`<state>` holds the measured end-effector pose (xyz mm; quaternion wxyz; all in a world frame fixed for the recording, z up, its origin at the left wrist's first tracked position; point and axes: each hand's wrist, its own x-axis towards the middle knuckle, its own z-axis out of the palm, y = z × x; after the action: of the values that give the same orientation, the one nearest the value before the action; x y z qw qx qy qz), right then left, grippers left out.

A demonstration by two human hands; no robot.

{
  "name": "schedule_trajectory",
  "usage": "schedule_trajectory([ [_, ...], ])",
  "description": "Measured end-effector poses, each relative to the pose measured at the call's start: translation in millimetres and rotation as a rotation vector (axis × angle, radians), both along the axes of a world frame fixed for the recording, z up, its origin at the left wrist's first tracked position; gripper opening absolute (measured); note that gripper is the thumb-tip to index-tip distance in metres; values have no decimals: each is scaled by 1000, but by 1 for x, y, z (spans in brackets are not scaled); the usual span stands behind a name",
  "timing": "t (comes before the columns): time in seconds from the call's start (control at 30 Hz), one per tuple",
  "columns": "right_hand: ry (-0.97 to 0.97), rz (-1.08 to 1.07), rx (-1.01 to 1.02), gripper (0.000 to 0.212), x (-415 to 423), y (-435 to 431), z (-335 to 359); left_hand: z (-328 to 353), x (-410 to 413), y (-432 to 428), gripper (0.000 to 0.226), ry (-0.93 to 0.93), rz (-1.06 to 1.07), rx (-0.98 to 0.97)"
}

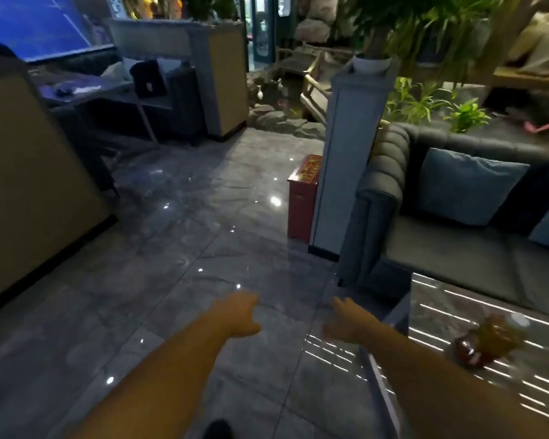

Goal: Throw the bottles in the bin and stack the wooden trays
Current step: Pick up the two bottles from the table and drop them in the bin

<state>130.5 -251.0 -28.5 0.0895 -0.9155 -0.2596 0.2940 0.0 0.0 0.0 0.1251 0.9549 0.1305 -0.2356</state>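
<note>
Both my arms reach forward over the grey tiled floor. My left hand (pixel 240 315) hangs loosely curled with nothing in it. My right hand (pixel 346 321) is also empty, fingers pointing down, just left of the glossy table's corner. A blurred amber and dark-red object (pixel 485 342), perhaps a bottle, lies on the glossy table (pixel 431 299) at the lower right. No bin and no wooden tray shows clearly in the head view.
A dark sofa (pixel 457 248) with blue cushions stands behind the table. A grey pillar (pixel 343 160) and a red box (pixel 303 198) stand at the sofa's left end. A beige partition (pixel 29 185) lines the left side. Further back are a desk, plants and rocks.
</note>
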Motion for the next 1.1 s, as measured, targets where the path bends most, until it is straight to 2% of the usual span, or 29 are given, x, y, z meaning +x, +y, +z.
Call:
schedule_trajectory([
  [0.27, -31, -433, -41, 78, 31, 8, 12, -9, 152, 38, 78, 25, -415, 85],
  [0.47, -20, -711, -21, 81, 22, -10, 22, -8, 235, 21, 83, -6, -705, 77],
  [0.53, -41, -798, -3, 75, 18, -23, 24, -6, 256, 3, 81, -11, -814, 131],
  [0.63, -31, -904, 10, 79, 15, -49, 25, -3, 285, -36, 73, -3, -955, 168],
  [0.83, 18, -1083, 66, 91, 16, -105, 18, -5, 327, -125, 75, -39, -1078, 105],
  [1.1, 86, -1253, 24, 90, -8, -168, -10, -25, 337, -241, 75, -10, -1285, 18],
])
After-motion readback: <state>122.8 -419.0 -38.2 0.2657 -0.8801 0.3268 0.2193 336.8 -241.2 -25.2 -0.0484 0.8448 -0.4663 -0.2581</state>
